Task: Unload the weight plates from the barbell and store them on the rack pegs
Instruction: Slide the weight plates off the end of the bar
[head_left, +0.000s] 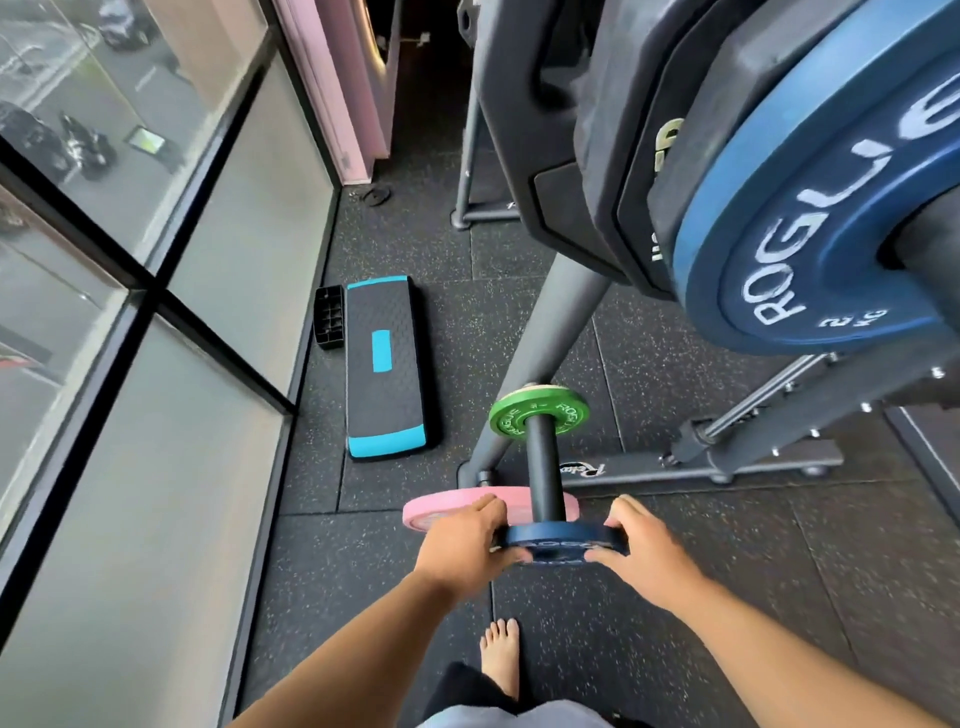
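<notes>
Left grip (467, 540) and right grip (644, 545) pinch one small blue plate (558, 535). One peg (543, 467) carries one green plate (506, 415) and one pink plate (441, 506).

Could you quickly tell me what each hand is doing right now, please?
Left hand: grips the small blue plate.
Right hand: grips the same plate.
</notes>
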